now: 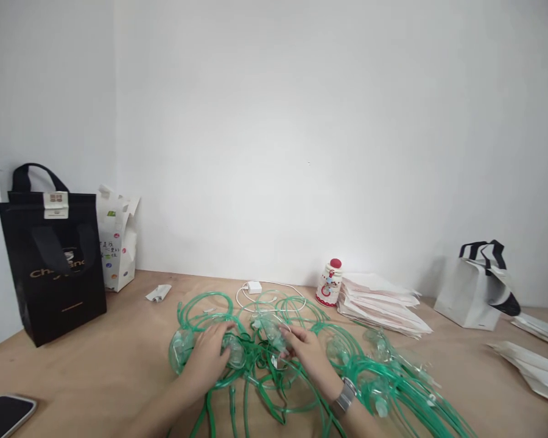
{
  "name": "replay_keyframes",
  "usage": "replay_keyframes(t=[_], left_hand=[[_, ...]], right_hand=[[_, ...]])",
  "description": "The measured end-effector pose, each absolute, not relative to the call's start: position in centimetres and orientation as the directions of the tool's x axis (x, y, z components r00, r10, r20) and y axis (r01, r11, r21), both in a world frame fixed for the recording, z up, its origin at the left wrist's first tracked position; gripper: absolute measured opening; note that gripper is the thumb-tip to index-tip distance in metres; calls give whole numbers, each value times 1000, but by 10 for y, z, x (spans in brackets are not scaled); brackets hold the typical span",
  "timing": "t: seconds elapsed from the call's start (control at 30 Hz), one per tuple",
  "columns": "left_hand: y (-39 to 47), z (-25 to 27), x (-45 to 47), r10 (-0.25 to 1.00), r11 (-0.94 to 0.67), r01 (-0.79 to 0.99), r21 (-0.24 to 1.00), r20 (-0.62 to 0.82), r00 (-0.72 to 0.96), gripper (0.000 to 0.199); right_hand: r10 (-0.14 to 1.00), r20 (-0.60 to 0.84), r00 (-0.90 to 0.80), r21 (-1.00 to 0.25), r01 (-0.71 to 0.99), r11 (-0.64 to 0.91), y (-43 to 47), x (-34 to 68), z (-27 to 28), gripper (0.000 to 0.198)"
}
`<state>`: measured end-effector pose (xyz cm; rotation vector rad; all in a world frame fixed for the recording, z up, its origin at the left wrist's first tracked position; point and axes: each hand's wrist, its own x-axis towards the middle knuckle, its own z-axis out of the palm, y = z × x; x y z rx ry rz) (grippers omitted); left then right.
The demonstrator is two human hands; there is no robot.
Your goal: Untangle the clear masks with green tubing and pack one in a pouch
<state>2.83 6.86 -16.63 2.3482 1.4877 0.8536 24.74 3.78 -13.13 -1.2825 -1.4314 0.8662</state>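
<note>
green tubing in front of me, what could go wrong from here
The loops of green tubing overlap around the left hand and right hand, so pulling one piece might drag others or tighten a tangle. The white charger's cable lies among the loops and could snag. The bottle stands near the coils, so a hard tug might knock it.

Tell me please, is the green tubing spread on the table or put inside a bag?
Spread: the green tubing lies in loose loops across the table, near the left hand and right hand.
</note>
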Motion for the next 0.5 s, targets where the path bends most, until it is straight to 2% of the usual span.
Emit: replay_keyframes(t=[0.17, 0.3, 0.5], left_hand=[[86, -151, 27, 900, -412, 804, 428, 330, 285, 37], [90, -131, 22, 912, -356, 851, 386, 342, 227, 27], [90, -120, 16, 924, -352, 831, 431, 302, 235, 29]], right_hand=[[959, 278, 60, -945, 193, 262, 63, 249, -85, 34], [944, 328, 32, -933, 167, 319, 67, 245, -49, 35], [950, 304, -75, -921, 233, 313, 62, 237, -46, 28]])
